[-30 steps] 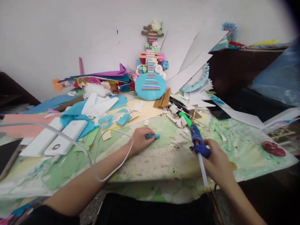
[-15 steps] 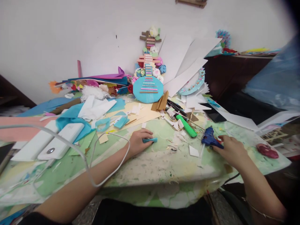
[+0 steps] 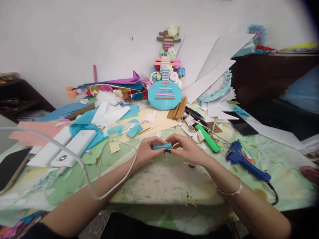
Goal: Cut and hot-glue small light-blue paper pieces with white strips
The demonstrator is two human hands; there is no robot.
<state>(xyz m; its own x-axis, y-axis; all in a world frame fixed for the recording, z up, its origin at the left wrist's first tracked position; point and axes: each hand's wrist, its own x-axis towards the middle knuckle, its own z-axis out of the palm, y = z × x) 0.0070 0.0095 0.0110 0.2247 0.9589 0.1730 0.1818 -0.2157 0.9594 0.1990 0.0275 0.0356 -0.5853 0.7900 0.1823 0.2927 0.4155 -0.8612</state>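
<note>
A small blue strip [image 3: 160,146], rolled or folded, lies between my two hands over the front middle of the table. My left hand [image 3: 146,152] grips it from the left with thumb and fingers. At its right end, my right hand [image 3: 189,151] has thumb and fingers closed around the tip; the exact contact is partly hidden. The blue glue gun [image 3: 245,162] rests on its side to the right of my right forearm, its black cord trailing toward the front edge. Behind my hands, a blue paper lute [image 3: 164,95] with coloured strips leans upright near the wall.
A green utility knife [image 3: 208,138] and several black pens [image 3: 196,114] lie beyond my right hand. A white cable [image 3: 82,162] loops over my left forearm from a white power bank [image 3: 73,147]. One phone [image 3: 243,124] lies at right, another [image 3: 13,167] at far left.
My right hand has let go of the glue gun, which now lies on the table, and moved left to the blue strip. My left hand still holds the strip. The view has shifted slightly.
</note>
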